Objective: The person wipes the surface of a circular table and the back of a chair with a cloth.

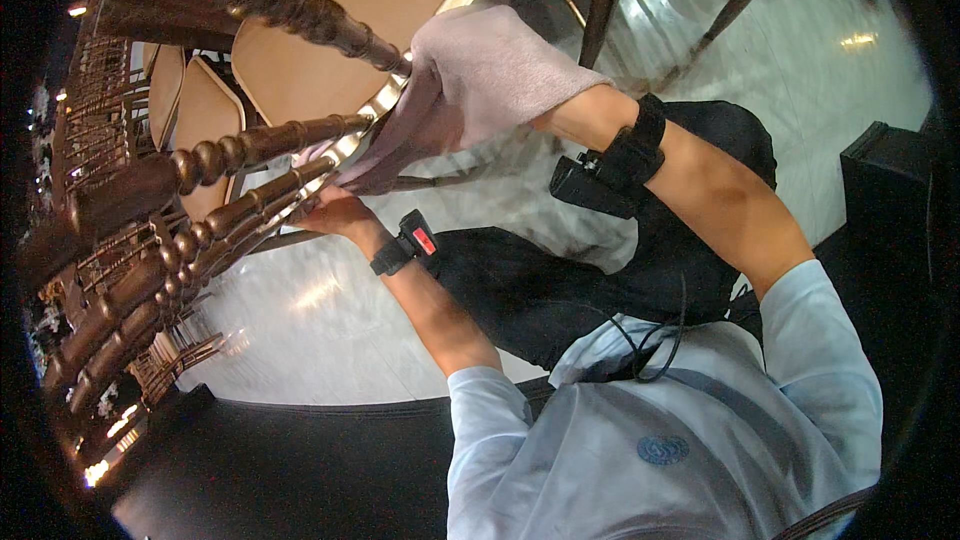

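A pale pink cloth point(495, 67) is draped over my right hand, whose fingers are hidden beneath it, against the metallic edge of a chair seat point(386, 99). Lower down, my left hand point(330, 211) is at the same seat edge, near the bases of the turned, dark brown chair spindles point(247, 146). The cloth's lower end hangs close to its fingers, which are partly hidden by the chair; whether they grip the chair or the cloth cannot be told.
Beige chair seats point(315, 52) lie beyond the spindles. More dark chair legs point(607, 0) stand at the top over the pale, shiny floor point(322, 330). A black box-like object point(885, 187) is at the right. My knees in black trousers are below the chair.
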`<state>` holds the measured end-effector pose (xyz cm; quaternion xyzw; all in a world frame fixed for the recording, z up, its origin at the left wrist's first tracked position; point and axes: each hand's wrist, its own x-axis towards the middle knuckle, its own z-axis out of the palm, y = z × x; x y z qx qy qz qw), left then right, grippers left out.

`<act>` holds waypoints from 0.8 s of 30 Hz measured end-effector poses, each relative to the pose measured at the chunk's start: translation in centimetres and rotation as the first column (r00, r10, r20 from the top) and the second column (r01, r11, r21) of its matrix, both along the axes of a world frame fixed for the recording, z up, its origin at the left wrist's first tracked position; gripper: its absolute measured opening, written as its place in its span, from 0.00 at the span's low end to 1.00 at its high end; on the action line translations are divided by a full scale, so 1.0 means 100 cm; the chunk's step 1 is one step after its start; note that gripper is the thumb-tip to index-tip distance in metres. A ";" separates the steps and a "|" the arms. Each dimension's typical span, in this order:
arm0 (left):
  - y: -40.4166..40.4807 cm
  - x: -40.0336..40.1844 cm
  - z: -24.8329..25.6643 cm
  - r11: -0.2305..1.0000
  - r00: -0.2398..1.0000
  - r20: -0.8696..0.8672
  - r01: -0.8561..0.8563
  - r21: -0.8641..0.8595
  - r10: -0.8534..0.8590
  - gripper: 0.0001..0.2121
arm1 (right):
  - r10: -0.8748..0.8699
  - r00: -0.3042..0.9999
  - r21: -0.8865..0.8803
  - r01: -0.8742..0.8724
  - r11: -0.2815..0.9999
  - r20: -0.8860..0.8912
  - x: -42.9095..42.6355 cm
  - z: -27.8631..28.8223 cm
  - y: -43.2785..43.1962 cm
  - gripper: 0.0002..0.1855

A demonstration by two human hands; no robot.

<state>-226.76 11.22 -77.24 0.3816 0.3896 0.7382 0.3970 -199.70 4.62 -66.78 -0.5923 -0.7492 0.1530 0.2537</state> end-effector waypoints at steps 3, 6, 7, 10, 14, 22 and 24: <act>0.000 0.007 -0.007 0.995 0.991 -0.083 -0.102 0.023 0.103 0.35 | -0.011 0.999 0.030 0.012 0.999 -0.039 -0.002 0.000 0.000 0.13; 0.003 0.003 -0.021 0.985 0.980 -0.103 -0.164 0.051 0.169 0.38 | -0.020 0.992 0.013 0.021 1.000 -0.121 -0.001 0.003 -0.005 0.11; 0.004 -0.004 -0.025 0.987 0.983 -0.086 -0.156 0.043 0.160 0.39 | -0.014 0.989 -0.017 0.012 1.000 -0.148 -0.001 0.004 -0.006 0.09; 0.013 -0.018 -0.037 0.990 0.987 -0.075 -0.140 0.031 0.142 0.41 | 0.143 0.931 0.046 -0.135 0.990 -0.335 0.003 0.000 -0.006 0.10; 0.011 -0.006 -0.035 0.989 0.986 -0.080 -0.145 0.024 0.147 0.39 | 0.132 0.945 0.004 -0.137 0.990 -0.299 0.009 0.001 -0.005 0.12; 0.012 -0.031 -0.054 0.972 0.808 -0.540 -0.211 0.106 0.235 0.36 | -0.420 -0.294 -0.340 -0.285 0.896 -0.859 0.010 -0.027 -0.020 0.17; 0.004 -0.014 -0.041 0.966 0.734 -0.638 -0.247 0.071 0.234 0.34 | -0.313 -0.162 -0.267 -0.254 0.930 -0.936 0.010 -0.031 -0.019 0.14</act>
